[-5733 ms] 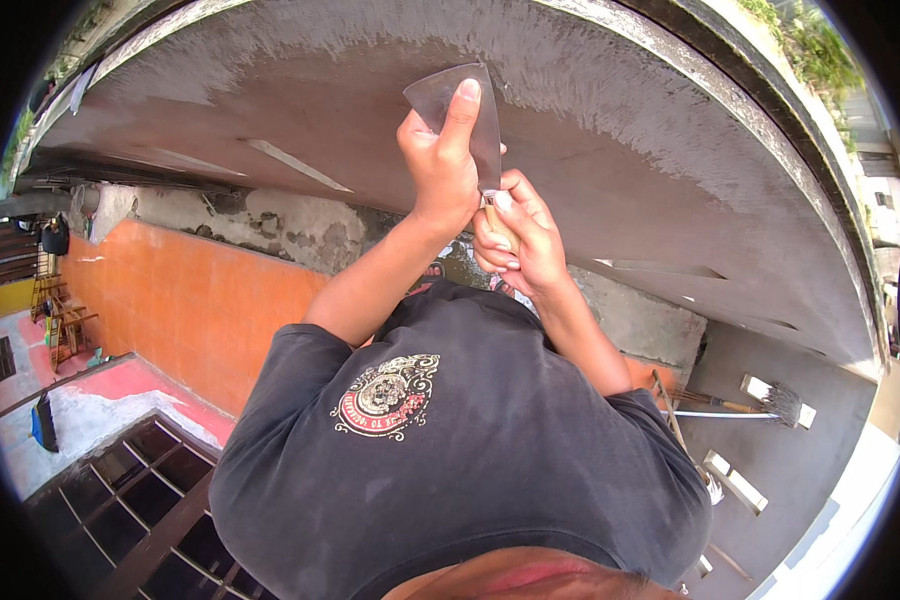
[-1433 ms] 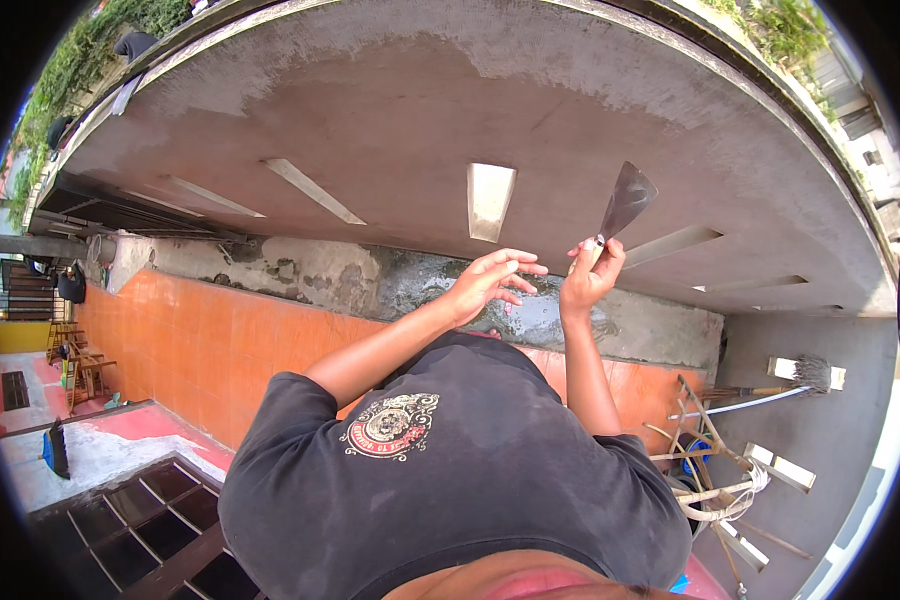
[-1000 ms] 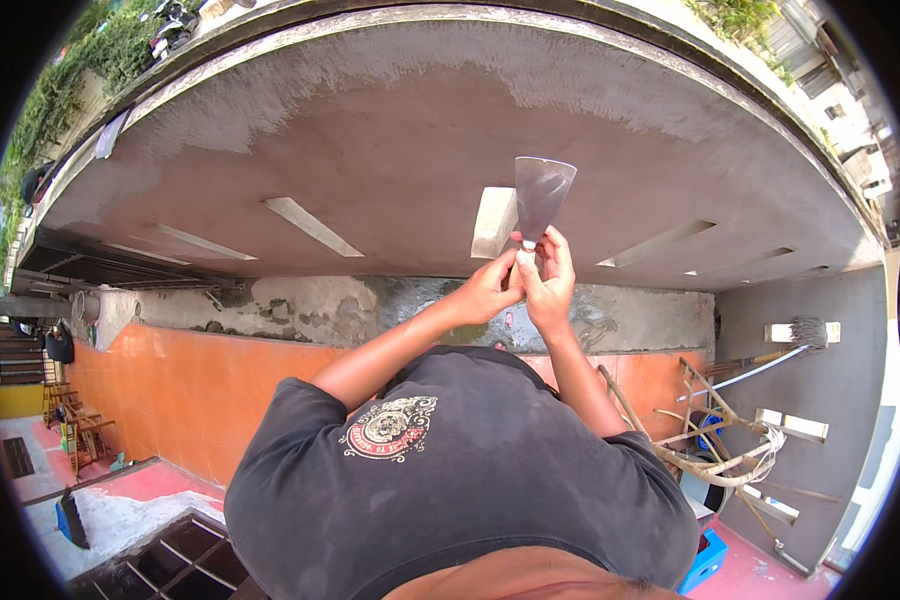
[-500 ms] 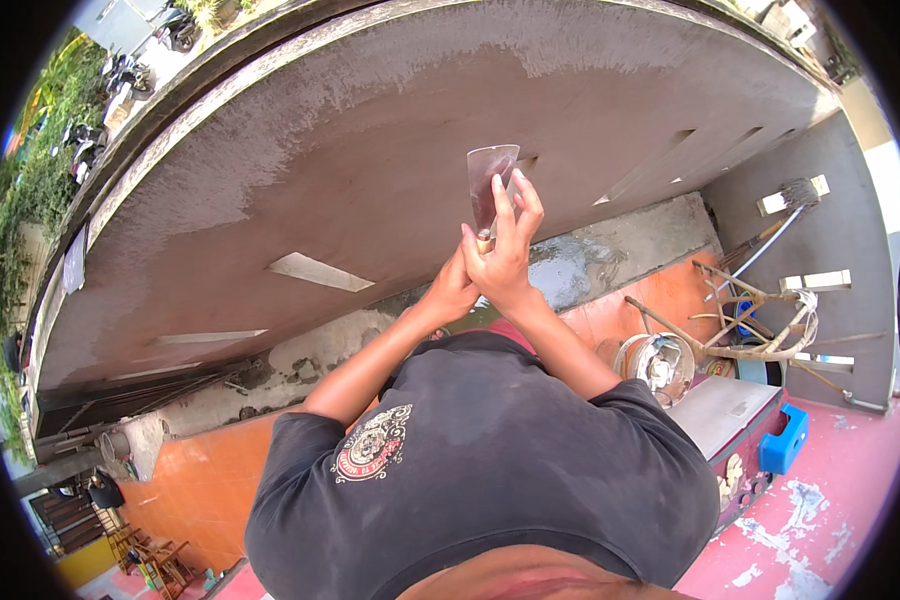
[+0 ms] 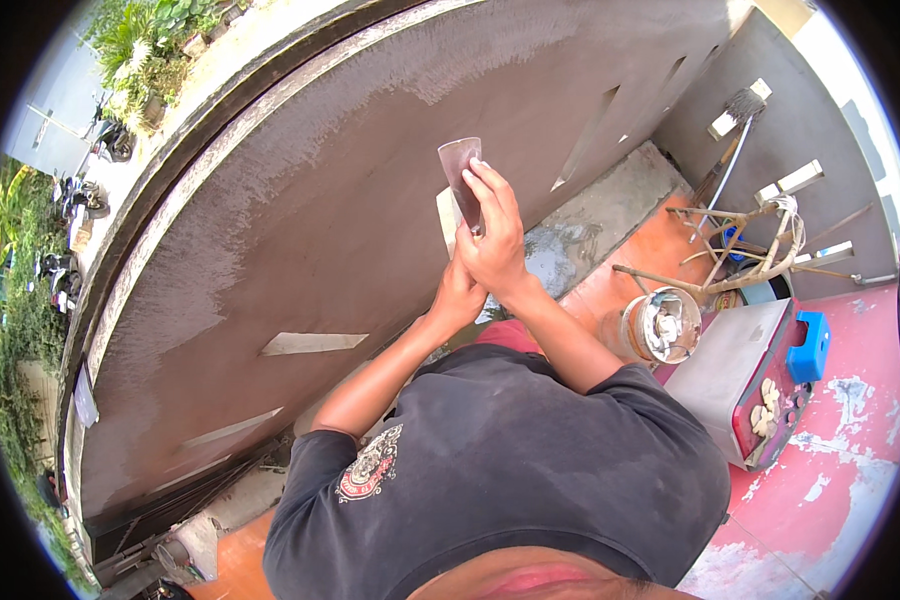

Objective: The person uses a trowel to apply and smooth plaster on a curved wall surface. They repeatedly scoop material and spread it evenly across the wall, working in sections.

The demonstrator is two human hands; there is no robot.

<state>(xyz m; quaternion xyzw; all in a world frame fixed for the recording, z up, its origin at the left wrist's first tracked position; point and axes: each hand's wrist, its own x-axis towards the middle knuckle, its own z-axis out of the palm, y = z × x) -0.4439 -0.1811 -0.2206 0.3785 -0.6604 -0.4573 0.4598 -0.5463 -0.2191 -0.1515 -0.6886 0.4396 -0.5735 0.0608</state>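
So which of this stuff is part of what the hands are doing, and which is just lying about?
In use:
right hand
left hand
flat scraper blade
grey plastered wall

Lying about:
round bucket
blue stool
long-handled brush
stick frame

An outdoor building site at a house. A freshly plastered grey wall fills the frame's middle. At right stand a mortar bucket, wooden poles and a paint-splashed floor.

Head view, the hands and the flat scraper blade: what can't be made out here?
- Scraper blade: its lower part and handle are hidden by the right hand.
- Left hand: its fingers are tucked behind the right hand, so its grip cannot be told.
- Bucket on the floor: contents too small to identify.
- Blade and grey wall: contact cannot be judged from this angle.
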